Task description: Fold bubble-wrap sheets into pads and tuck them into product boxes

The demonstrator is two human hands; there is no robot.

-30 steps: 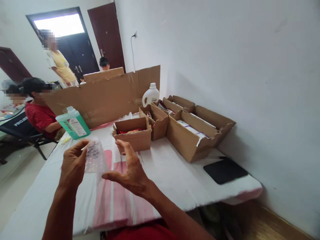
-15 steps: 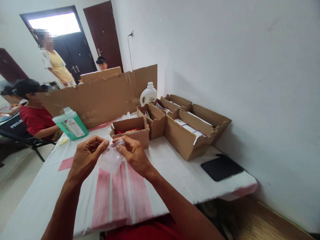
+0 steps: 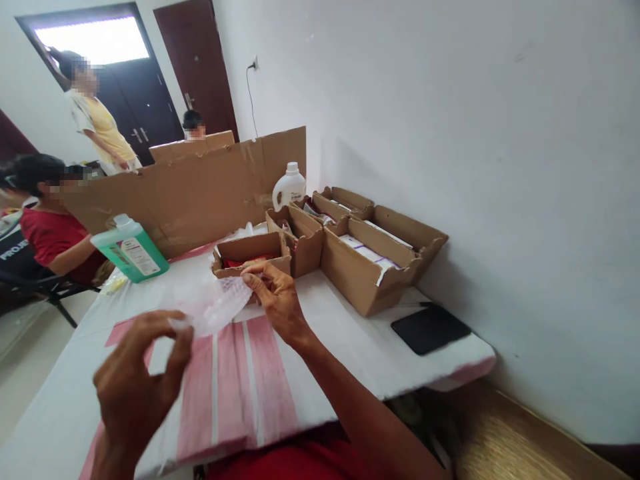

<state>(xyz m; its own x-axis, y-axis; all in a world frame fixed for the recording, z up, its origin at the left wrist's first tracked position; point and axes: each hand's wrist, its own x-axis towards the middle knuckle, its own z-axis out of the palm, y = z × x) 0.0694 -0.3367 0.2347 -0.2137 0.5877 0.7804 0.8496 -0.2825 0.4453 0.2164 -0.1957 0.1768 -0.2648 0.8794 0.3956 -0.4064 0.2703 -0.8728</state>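
Both hands (image 3: 145,373) (image 3: 273,297) pinch clear bag (image 3: 217,307); contents indiscernible.

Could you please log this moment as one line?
left hand: pinching bubble wrap | right hand: pinching other end | behind: open cardboard box

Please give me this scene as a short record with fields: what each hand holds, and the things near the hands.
left hand: pinches one end of the bubble wrap piece
right hand: pinches the other end
wrap state: stretched between both hands, above the table
nearest box: small cardboard box, just behind the right hand
also on table: green bottle, white jug, black pad
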